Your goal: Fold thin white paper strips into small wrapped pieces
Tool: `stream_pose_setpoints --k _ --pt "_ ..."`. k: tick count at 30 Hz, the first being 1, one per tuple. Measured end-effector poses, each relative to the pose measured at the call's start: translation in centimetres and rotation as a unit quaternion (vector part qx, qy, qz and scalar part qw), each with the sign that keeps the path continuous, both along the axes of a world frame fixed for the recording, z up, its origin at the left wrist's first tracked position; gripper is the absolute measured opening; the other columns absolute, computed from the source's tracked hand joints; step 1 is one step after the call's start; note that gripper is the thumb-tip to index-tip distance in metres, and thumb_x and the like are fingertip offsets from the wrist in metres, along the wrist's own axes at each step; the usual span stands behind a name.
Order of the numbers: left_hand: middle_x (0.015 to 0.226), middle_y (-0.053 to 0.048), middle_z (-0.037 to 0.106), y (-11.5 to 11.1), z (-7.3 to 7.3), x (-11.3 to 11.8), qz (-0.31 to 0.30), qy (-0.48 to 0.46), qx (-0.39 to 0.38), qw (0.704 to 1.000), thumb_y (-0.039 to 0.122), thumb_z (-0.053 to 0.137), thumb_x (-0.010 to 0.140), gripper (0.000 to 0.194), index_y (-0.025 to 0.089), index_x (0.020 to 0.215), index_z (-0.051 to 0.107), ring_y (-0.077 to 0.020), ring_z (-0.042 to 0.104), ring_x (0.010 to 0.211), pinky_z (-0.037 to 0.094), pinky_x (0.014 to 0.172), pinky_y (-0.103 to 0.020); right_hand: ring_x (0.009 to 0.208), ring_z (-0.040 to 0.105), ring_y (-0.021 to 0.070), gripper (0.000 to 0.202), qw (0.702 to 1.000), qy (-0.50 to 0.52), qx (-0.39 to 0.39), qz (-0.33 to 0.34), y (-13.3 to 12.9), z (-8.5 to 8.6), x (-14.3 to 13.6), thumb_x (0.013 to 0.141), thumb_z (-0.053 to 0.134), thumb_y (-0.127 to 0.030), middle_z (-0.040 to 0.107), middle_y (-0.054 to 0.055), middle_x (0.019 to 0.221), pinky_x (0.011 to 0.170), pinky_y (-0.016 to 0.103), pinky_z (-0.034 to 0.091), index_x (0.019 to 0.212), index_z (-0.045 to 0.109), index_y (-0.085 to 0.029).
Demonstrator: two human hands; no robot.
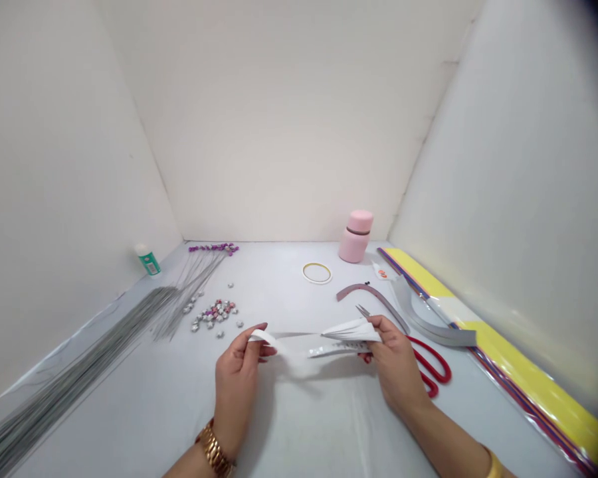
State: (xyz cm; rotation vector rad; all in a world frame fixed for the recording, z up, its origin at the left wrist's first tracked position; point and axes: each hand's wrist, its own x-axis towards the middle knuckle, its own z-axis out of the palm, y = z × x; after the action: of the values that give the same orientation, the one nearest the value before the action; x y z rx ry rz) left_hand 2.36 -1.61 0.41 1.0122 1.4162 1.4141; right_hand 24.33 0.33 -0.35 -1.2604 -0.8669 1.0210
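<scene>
On my far left a green-and-white tube [149, 261] leans near the wall, with a bundle of thin wires [84, 372] running below it. Purple beads [214, 249] top some wires, and small stars [218, 315] lie loose nearer me. My left hand [240, 365] pinches a white strip [263, 338] between thumb and fingers; it arches out of the grip toward the middle, where blur hides its end. Beyond lie a thin ring [317, 273] and a pink bottle [355, 237], upright. My right hand [397, 358] has its fingers closed on a sheaf of white strips [349, 330], which fans left out of the grip, a silvery strip [331, 350] just beneath. Red-handled scissors [441, 370] show past that hand, near curved grey strips [428, 326] and yellow packets [508, 352] along the right wall.
</scene>
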Motion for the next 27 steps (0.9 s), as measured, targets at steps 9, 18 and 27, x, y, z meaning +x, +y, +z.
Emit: stream_pose_setpoints --k 9,18,27 --pt "0.074 -0.005 0.067 0.4 -0.5 0.0 -0.012 -0.117 -0.052 0.992 0.041 0.053 0.076 0.029 0.013 0.077 0.060 -0.0165 0.063 0.067 0.045 0.061 -0.024 0.038 0.041 0.0065 0.025 0.997 0.041 -0.015 -0.066 1.4 -0.6 1.9 0.065 0.069 -0.033 0.049 -0.007 0.050 0.035 0.018 0.033 0.071 0.050 -0.018" --pt "0.059 -0.004 0.064 -0.5 -0.2 1.2 -0.125 -0.163 -0.111 0.972 0.037 0.054 0.077 0.027 0.011 0.083 0.062 -0.0120 0.058 0.057 0.040 0.051 -0.018 0.042 0.051 0.0079 0.018 0.970 0.098 -0.133 0.181 -0.3 0.0 -0.4 0.065 0.071 -0.026 0.060 0.000 0.059 0.035 0.016 0.037 0.073 0.060 -0.014" --pt "0.064 -0.006 0.065 -0.8 -0.1 1.4 -0.166 -0.149 -0.108 0.969 0.043 0.046 0.082 0.037 0.010 0.091 0.059 -0.0109 0.057 0.056 0.041 0.053 -0.019 0.057 0.055 0.0115 0.041 0.988 -0.133 -0.031 0.074 -0.5 0.1 -0.4 0.072 0.060 -0.035 0.058 0.004 0.093 0.045 0.021 0.042 0.108 0.048 -0.022"
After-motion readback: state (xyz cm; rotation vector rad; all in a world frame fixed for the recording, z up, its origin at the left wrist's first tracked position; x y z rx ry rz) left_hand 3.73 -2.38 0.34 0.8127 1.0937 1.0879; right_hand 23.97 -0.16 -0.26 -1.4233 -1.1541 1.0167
